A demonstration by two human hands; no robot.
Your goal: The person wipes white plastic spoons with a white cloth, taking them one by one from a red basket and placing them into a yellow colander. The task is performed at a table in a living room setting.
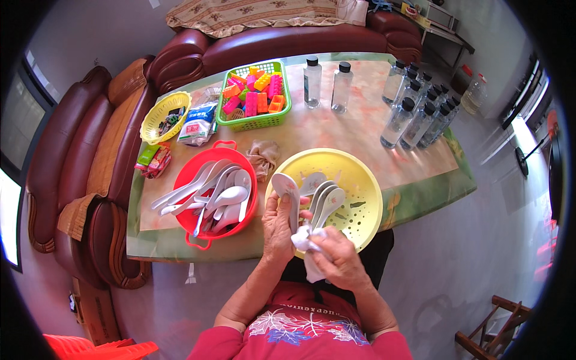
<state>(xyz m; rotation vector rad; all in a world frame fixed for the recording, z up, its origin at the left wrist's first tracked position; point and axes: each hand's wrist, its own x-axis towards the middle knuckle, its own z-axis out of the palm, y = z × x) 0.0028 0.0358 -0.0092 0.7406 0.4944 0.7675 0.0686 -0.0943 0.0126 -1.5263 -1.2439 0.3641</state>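
While your left hand [276,233] holds a white spoon [285,187] bowl end up, thumb and fingers closed on it, your right hand [342,259] bunches a white cloth [313,258] in tightly curled fingers, close by the spoon's lower end; contact between cloth and spoon, cannot tell. Spoon is in front of the left rim of a yellow colander [365,227], at the near edge of the worktop [360,135]. Inside the colander: more white spoons [331,203], several side by side. Left of your hands, toward the near-left corner: red basin [251,174] heaped with other spoons [231,195], handles over its rim. Between the two vessels: crumpled brown cloth [263,157]. Toward the far edge: green basket [257,123] of toy blocks [262,103]. Along the right edge: clear bottles [396,125], black caps.
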